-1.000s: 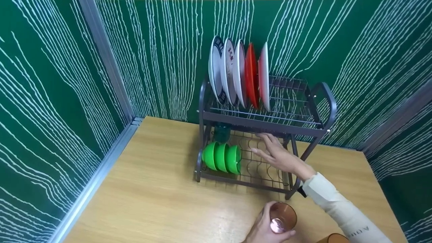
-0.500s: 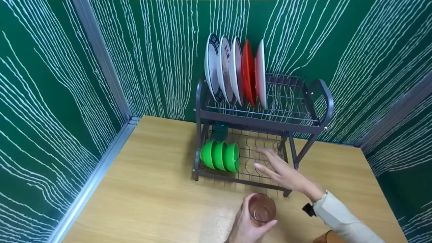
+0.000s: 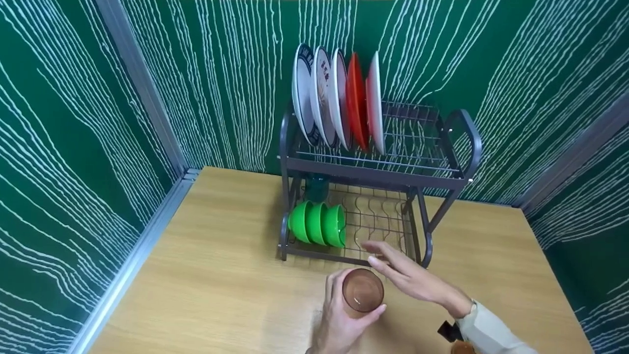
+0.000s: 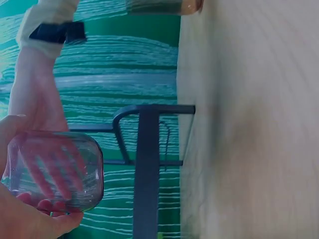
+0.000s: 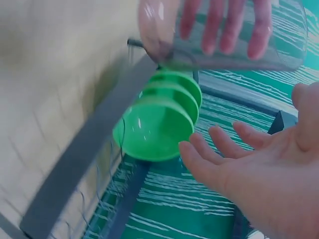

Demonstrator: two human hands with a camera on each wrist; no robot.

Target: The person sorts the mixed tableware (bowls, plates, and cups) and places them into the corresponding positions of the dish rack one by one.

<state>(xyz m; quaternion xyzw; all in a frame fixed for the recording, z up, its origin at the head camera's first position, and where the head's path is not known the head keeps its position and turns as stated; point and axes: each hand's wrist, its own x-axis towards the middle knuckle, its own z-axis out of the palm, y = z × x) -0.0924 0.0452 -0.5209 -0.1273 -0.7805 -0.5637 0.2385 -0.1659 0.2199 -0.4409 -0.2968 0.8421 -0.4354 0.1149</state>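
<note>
A brown see-through drinking glass (image 3: pixel 362 290) is held in my left hand (image 3: pixel 336 319), with fingers on one side and the thumb on the other. It is above the table in front of the rack. My right hand (image 3: pixel 417 281) hovers to the right of the glass, fingers loosely extended and holding nothing. In the right wrist view its palm faces up beside several green bowls (image 5: pixel 157 127), while the glass (image 5: pixel 294 35) shows overhead with left fingers seen through it. The two-tier dish rack (image 3: pixel 373 172) stands just beyond both hands.
Plates (image 3: pixel 304 93) stand upright on the rack's top tier, white ones and a red one (image 3: pixel 356 101). Green bowls (image 3: pixel 317 225) and a dark teal glass (image 3: pixel 317 188) sit on the lower tier's left. Another amber glass (image 3: pixel 463 348) shows at the bottom edge by the right sleeve.
My left hand has carried the brown glass leftward and closer to the rack. My right hand has drawn back from inside the lower tier toward the rack's front edge.
</note>
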